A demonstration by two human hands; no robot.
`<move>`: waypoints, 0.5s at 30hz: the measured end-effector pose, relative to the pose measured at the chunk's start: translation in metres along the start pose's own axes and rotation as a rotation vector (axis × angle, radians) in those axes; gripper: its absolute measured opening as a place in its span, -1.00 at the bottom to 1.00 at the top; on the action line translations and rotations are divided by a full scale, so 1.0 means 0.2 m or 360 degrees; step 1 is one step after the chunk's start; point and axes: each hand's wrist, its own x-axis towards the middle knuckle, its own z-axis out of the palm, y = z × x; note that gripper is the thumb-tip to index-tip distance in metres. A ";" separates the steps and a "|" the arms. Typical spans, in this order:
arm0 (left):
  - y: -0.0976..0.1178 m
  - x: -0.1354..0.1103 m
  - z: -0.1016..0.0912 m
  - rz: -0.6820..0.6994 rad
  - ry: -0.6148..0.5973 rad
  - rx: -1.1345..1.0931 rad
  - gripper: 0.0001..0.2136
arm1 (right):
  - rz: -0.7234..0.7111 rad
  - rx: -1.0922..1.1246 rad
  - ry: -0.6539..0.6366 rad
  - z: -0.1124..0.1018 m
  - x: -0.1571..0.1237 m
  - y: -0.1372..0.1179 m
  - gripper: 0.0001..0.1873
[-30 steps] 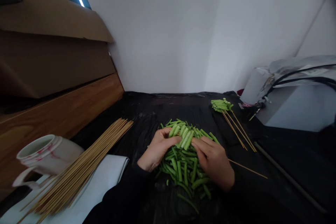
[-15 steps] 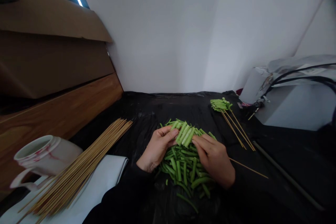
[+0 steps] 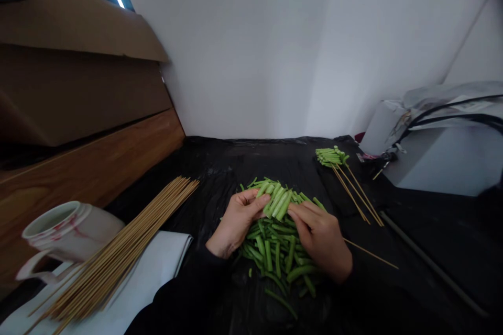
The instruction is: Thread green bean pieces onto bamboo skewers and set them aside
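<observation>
Fingers (image 3: 257, 200) still on green beans (image 3: 280, 203), left hand (image 3: 236, 225), right hand (image 3: 320, 238) nearly unmoved

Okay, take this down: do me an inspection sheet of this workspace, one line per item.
Surface: wrinkled black plastic sheet.
Job's things: pile of cut green beans; bean bunch lined up between the hands; skewered beans at the far right; bundle of bamboo skewers at the left.
Clutter: white mug with red marks; white sheet under the bundle's lower end.
Hands: left hand and right hand both hold the bean bunch.
Cables: black cables at the far right.
Surroundings: white wall, cardboard box, wooden board.
</observation>
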 end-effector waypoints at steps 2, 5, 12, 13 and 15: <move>0.00 0.00 0.00 0.0027 0.0030 -0.0028 -0.73 | -0.0008 -0.0009 0.0001 0.00 0.00 0.01 -0.73; 0.00 0.00 0.00 0.0019 0.0022 -0.0076 -0.75 | -0.0020 -0.0038 0.0010 0.00 0.00 0.01 -0.73; -0.02 0.00 0.01 0.0020 0.0088 0.0018 -0.75 | -0.0044 -0.0197 -0.0041 0.01 -0.02 0.01 -0.72; -0.02 0.00 0.01 0.0039 0.0106 0.0053 -0.75 | -0.0050 -0.0222 -0.0057 0.01 -0.02 0.01 -0.73; -0.02 0.00 0.02 0.0083 0.0141 0.0136 -0.74 | -0.0052 -0.0255 -0.0086 0.01 -0.03 0.01 -0.73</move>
